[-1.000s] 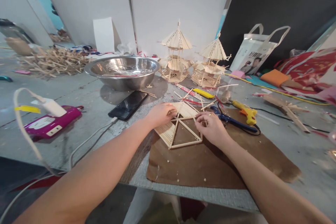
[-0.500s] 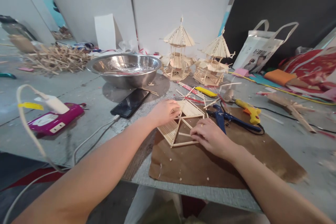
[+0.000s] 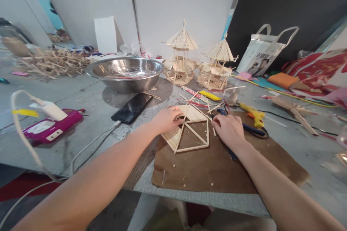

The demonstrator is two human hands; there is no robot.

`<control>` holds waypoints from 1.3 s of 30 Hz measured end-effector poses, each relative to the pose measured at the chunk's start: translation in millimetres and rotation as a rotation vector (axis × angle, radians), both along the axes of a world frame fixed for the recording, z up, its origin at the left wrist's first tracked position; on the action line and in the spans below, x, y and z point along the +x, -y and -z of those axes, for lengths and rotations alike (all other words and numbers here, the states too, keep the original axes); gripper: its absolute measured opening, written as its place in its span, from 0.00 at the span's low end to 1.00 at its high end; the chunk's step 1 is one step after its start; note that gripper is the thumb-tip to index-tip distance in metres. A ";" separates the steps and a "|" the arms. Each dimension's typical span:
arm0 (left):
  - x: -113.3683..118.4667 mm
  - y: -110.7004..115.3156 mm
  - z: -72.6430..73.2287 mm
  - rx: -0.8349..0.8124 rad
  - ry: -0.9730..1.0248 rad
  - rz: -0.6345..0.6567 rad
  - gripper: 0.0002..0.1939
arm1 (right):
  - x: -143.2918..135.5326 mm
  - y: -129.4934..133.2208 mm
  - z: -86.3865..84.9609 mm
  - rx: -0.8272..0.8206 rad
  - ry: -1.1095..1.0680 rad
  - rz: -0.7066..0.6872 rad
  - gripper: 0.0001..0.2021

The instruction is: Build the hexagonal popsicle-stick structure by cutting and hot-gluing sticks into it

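Note:
A hexagonal frame of pale wooden sticks [image 3: 192,148] lies on a brown cloth [image 3: 189,173]; its left and upper sections are filled with stick rows, while the lower and right ones stay open. My left hand [image 3: 168,119] grips its upper left side with curled fingers. Beside the frame's right edge, my right hand [image 3: 230,129] is closed, fingertips pinching a short wooden stick [image 3: 214,131]. Partly hidden beneath the right hand lies a blue-handled tool [image 3: 253,130], perhaps cutters.
Behind stand two stick pavilion models [image 3: 181,66] and a steel bowl [image 3: 127,81]. A phone [image 3: 132,108] and a purple power strip [image 3: 55,126] lie left. A yellow glue gun [image 3: 253,114], a yellow cutter knife [image 3: 210,96] and loose sticks lie beyond my right hand.
My right hand has moved right, away from the frame's lower right section to beside its edge, and now covers part of the blue tool. My left hand stays on the frame.

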State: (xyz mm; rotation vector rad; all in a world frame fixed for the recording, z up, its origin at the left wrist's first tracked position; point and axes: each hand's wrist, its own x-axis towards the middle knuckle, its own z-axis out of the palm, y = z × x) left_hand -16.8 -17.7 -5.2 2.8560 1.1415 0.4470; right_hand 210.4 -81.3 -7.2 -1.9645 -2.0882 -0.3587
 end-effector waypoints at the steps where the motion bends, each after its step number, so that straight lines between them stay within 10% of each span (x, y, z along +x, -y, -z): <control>1: -0.1 0.3 -0.4 -0.003 0.002 0.000 0.15 | -0.9 0.2 0.2 0.002 0.006 -0.005 0.10; 39: -3.5 -0.1 -5.3 0.027 0.008 -0.022 0.11 | -0.4 6.1 -2.6 0.076 0.064 0.044 0.09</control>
